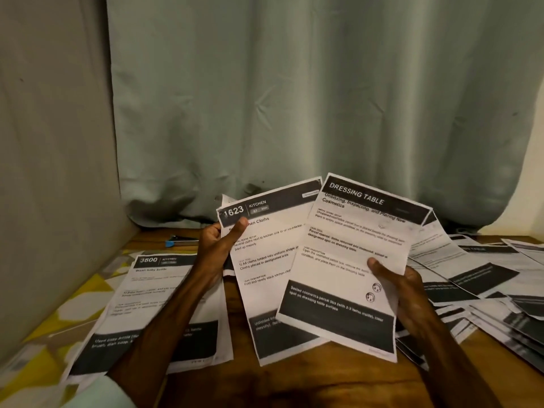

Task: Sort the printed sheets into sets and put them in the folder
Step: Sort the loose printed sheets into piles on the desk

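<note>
My left hand point(219, 245) pinches the top left corner of a printed sheet headed "1623 KITCHEN" point(270, 260), thumb on its face. My right hand point(403, 293) holds a sheet headed "DRESSING TABLE" point(350, 260) by its right edge, thumb on the front. Both sheets are lifted above the table, and the dressing table sheet overlaps the kitchen sheet's right side. A "3800 KITCHEN" sheet point(153, 304) lies flat on the left under my left forearm. A spread of several more printed sheets point(482, 278) covers the right of the table. No folder is in view.
The wooden table point(294, 384) shows bare at the front. A yellow patterned cloth point(85, 290) lies at the left. A stapler with a blue end point(179, 241) sits at the back left. A grey wall point(44, 172) and a pale green curtain point(294, 98) close off the back.
</note>
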Motion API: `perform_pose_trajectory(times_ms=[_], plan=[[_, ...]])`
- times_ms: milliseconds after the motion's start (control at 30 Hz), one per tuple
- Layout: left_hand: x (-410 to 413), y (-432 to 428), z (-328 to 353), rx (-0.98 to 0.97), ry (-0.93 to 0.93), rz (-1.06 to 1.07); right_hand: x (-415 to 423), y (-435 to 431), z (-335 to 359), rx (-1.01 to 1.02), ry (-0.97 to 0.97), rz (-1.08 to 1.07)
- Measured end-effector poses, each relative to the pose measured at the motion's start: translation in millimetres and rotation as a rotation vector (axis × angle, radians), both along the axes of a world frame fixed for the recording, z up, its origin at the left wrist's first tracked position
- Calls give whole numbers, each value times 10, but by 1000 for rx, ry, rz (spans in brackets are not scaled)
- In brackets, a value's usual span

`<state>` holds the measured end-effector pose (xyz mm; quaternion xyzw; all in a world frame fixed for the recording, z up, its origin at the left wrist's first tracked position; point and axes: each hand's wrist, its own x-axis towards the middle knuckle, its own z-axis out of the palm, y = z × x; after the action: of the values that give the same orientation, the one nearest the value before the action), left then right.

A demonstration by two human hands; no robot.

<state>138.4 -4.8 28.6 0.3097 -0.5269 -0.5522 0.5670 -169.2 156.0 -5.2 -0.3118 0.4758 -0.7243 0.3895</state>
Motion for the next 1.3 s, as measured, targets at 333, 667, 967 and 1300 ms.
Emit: perform_pose_trajectory(times_ms=[333, 667, 967, 1300], plan=[[91, -134, -45, 79, 148, 90, -109, 32, -40, -22, -10, -126], [-28, -93, -71, 64, 128, 44, 34, 11, -1, 15, -60, 209], [12, -66, 75, 98, 130, -6, 226, -80, 5, 42, -163, 350], [-155, 101, -239, 240, -404, -216, -179, 35, -52, 155, -219, -11]])
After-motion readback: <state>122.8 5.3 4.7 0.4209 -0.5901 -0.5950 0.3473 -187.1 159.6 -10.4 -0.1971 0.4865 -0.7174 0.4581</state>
